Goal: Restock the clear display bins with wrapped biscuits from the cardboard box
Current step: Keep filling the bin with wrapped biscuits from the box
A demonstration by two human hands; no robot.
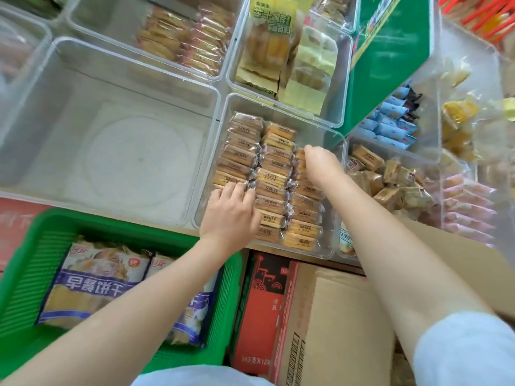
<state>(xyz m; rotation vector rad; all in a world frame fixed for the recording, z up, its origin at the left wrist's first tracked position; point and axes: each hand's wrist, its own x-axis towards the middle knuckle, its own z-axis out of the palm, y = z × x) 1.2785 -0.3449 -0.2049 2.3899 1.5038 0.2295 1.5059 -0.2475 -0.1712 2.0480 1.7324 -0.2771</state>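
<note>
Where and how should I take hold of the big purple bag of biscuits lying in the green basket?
Probably from above, by the top seam. The purple bag lies flat, label up, in the green basket, and the crimped edge at the far end stands free of the wall, while the left forearm covers the neighbouring bag's side.

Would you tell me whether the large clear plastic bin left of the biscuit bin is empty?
Empty: the large clear plastic bin shows only its bare floor.

Wrapped biscuits (pixel 274 179) stand in three neat rows (brown, clear-wrapped) filling the clear bin (pixel 331 135)
</note>
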